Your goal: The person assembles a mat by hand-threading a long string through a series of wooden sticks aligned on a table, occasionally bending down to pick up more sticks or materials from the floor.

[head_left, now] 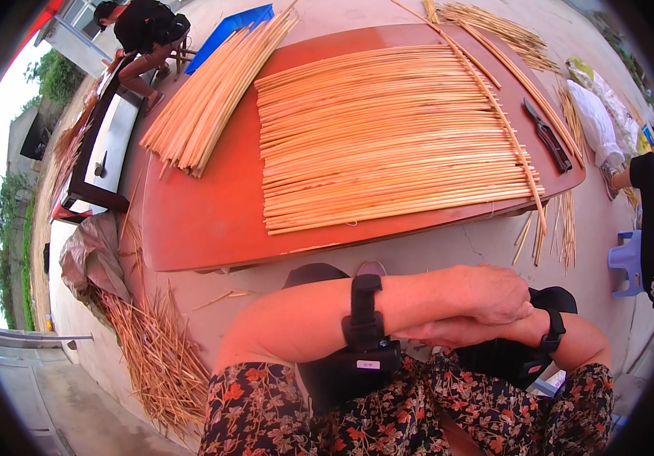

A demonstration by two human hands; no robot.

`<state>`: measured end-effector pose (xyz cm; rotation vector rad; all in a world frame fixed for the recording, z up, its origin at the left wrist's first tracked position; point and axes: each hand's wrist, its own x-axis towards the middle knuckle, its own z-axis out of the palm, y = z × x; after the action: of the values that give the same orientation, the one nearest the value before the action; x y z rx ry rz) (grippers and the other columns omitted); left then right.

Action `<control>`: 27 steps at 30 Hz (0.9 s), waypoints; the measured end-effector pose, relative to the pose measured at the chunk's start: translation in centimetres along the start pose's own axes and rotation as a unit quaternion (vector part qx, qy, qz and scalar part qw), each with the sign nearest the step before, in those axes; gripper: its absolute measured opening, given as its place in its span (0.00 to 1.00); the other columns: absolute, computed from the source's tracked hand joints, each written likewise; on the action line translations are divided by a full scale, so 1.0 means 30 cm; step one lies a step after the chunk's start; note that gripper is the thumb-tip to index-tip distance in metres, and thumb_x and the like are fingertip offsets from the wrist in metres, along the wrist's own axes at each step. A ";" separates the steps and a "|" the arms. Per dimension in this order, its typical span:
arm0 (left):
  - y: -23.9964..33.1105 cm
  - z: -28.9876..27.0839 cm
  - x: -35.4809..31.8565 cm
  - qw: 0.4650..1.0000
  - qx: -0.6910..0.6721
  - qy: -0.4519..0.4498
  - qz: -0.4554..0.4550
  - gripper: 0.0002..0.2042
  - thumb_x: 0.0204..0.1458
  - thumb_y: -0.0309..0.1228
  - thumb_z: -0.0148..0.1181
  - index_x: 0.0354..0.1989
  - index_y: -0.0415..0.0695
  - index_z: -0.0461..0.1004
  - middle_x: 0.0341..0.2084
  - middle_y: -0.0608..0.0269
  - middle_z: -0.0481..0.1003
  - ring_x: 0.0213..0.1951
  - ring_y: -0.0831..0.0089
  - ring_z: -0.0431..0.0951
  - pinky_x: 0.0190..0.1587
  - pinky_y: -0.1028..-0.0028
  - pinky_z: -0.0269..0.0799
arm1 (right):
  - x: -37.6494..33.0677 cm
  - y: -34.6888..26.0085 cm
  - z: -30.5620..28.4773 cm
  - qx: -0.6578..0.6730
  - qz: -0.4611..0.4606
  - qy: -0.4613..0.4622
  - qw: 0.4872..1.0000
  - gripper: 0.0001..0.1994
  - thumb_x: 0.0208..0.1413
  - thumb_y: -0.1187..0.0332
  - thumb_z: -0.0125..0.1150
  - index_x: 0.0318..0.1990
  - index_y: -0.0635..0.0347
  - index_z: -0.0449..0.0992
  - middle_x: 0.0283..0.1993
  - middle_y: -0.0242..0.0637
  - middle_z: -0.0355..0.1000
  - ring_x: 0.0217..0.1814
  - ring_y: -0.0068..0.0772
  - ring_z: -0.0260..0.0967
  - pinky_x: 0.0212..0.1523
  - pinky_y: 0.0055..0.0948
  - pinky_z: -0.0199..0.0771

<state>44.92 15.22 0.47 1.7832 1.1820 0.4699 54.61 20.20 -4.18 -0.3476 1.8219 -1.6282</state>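
My left hand [499, 295] lies across my right wrist, its fingers curled down. What they hold, if anything, is hidden. Under it, my right hand [449, 331] points left with its fingers stretched out, partly covered by my left forearm. Both hands are above my lap, just off the table's near edge. Black straps wrap my left forearm [364, 311] and right wrist [553, 331]. Beyond my hands, a flat layer of pale, peeled sticks [388, 144] lies side by side on the red-brown table [205, 220]. One long stick [511, 137] crosses their right ends.
A bundle of sticks [213, 91] rests on the table's left, near a blue crate [228, 34]. Pruning shears [547, 137] lie at the right edge. Loose twigs [156, 357] heap at lower left. A purple stool [627, 264] stands right. Another person [144, 26] bends at far left.
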 end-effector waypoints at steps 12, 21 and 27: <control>0.007 -0.011 -0.005 1.000 -0.001 -0.005 0.002 0.23 0.63 0.43 0.42 0.42 0.32 0.76 0.35 0.36 0.77 0.40 0.40 0.78 0.44 0.52 0.71 | -0.005 0.002 0.002 -0.004 0.002 0.003 1.000 0.24 0.67 0.61 0.53 0.69 0.53 0.62 0.50 0.30 0.73 0.47 0.21 0.69 0.45 0.24 0.71; 0.004 -0.018 -0.012 1.000 -0.004 -0.008 -0.006 0.23 0.63 0.43 0.42 0.43 0.32 0.76 0.36 0.36 0.77 0.41 0.39 0.78 0.44 0.53 0.71 | 0.004 0.012 -0.005 -0.011 -0.007 -0.002 1.000 0.24 0.67 0.61 0.53 0.69 0.53 0.62 0.49 0.30 0.73 0.46 0.21 0.70 0.44 0.24 0.71; 0.021 -0.027 -0.009 1.000 -0.001 -0.012 -0.001 0.24 0.64 0.43 0.42 0.44 0.32 0.75 0.36 0.36 0.77 0.41 0.39 0.77 0.45 0.53 0.71 | -0.004 -0.009 -0.011 -0.017 -0.002 0.005 1.000 0.24 0.67 0.61 0.53 0.69 0.53 0.62 0.49 0.31 0.74 0.45 0.22 0.70 0.44 0.24 0.71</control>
<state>44.54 15.31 1.46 1.7817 1.1656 0.4473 54.44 20.47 -3.87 -0.3597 1.8584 -1.6062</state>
